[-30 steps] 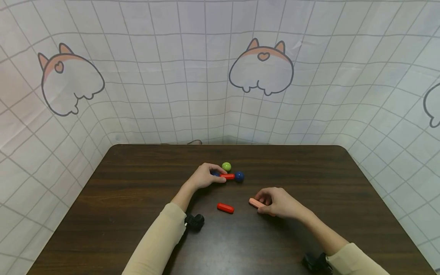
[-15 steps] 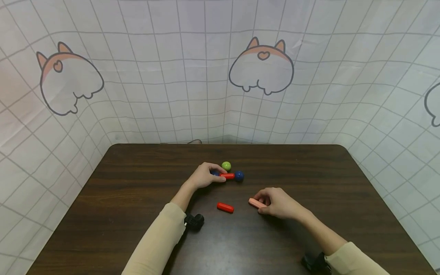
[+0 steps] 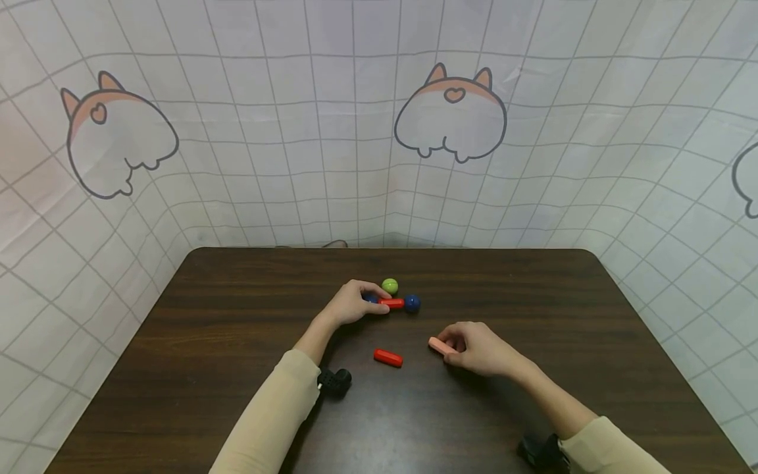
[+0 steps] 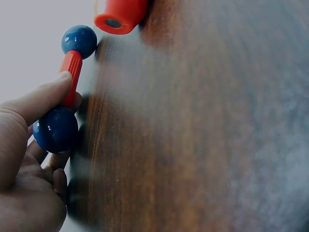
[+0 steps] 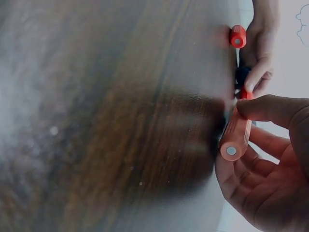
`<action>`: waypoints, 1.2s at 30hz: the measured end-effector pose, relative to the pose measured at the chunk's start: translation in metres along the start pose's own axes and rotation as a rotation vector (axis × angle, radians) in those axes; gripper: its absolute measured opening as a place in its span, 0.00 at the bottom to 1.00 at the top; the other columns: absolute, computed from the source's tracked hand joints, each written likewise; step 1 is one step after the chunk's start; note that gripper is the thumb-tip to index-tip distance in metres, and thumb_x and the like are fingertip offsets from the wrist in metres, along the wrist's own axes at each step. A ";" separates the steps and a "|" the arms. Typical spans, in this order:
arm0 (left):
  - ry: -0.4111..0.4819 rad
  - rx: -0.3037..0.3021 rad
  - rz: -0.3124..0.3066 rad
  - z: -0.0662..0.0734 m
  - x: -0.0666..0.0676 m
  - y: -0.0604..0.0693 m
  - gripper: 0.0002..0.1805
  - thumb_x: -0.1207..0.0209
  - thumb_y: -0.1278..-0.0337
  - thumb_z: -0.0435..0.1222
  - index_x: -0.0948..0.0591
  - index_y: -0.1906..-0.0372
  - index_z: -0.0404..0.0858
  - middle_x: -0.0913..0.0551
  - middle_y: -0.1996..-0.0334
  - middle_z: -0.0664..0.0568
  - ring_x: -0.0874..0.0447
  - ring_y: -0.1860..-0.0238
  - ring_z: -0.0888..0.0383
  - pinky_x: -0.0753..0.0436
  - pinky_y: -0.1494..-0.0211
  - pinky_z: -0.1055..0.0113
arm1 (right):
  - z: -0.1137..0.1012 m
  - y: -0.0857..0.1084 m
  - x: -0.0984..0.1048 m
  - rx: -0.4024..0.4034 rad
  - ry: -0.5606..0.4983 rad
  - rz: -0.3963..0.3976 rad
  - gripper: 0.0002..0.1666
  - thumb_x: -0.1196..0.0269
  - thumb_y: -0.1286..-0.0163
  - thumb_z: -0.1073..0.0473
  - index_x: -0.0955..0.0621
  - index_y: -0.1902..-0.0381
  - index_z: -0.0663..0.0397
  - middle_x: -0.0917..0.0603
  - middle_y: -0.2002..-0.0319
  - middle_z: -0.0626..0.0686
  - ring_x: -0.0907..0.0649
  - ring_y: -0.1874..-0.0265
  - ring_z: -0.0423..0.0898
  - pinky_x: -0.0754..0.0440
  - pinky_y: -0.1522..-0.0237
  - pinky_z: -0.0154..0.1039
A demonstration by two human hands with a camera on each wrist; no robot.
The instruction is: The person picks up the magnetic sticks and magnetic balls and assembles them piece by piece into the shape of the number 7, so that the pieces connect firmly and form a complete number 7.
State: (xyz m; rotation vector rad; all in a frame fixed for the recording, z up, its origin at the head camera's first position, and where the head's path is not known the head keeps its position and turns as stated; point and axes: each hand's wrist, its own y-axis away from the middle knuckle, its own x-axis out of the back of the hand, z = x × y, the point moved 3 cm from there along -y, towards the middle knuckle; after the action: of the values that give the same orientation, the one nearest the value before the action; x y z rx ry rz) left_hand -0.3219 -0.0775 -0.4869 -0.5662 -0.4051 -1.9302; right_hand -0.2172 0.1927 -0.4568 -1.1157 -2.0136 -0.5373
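- Gridded cloth (image 3: pixel 296 138) backs the dark bench (image 3: pixel 225 329).
- Left grip (image 3: pixel 349 305) pinches the red rod (image 3: pixel 395 304) joining two blue balls (image 3: pixel 412 303), unmoved.
- Right grip (image 3: pixel 482 350) pinches the peach rod (image 3: pixel 440 345), its tip just raised slightly; both pieces remain apart.
- Between grips: loose red stick (image 3: pixel 388 358).

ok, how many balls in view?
3. A green ball just beyond the held red rod, a blue ball at that rod's right end, and a second blue ball at its left end, partly hidden by the left hand from above.
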 end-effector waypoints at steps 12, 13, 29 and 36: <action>0.009 0.020 0.015 0.002 0.000 0.000 0.11 0.24 0.46 0.43 0.09 0.57 0.49 0.16 0.49 0.51 0.23 0.53 0.53 0.25 0.49 0.56 | 0.001 -0.007 -0.002 -0.083 -0.154 -0.042 0.13 0.32 0.32 0.63 0.16 0.50 0.56 0.18 0.73 0.48 0.20 0.81 0.43 0.23 0.75 0.39; 0.010 0.021 0.015 0.002 0.000 0.000 0.11 0.24 0.46 0.43 0.09 0.57 0.49 0.16 0.49 0.51 0.23 0.53 0.53 0.25 0.49 0.56 | 0.001 -0.008 -0.002 -0.091 -0.157 -0.040 0.13 0.32 0.31 0.63 0.16 0.49 0.56 0.18 0.72 0.47 0.20 0.81 0.43 0.23 0.74 0.39; 0.006 0.028 0.017 0.002 -0.001 -0.001 0.11 0.24 0.45 0.42 0.09 0.57 0.48 0.16 0.50 0.52 0.23 0.53 0.53 0.25 0.49 0.56 | 0.000 -0.021 -0.003 -0.124 -0.213 0.001 0.18 0.30 0.31 0.59 0.16 0.47 0.61 0.16 0.61 0.48 0.18 0.65 0.44 0.20 0.60 0.44; -0.010 0.024 0.017 0.004 -0.001 -0.001 0.10 0.24 0.44 0.42 0.09 0.57 0.48 0.16 0.49 0.52 0.22 0.51 0.53 0.24 0.46 0.54 | -0.002 -0.024 -0.005 -0.163 -0.321 0.005 0.22 0.29 0.32 0.58 0.18 0.44 0.65 0.15 0.59 0.52 0.18 0.67 0.46 0.17 0.69 0.43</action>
State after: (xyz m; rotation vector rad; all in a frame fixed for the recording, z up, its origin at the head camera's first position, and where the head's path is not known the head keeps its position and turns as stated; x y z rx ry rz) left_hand -0.3220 -0.0745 -0.4843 -0.5623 -0.4282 -1.9045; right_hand -0.2350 0.1757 -0.4599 -1.3774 -2.2712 -0.5564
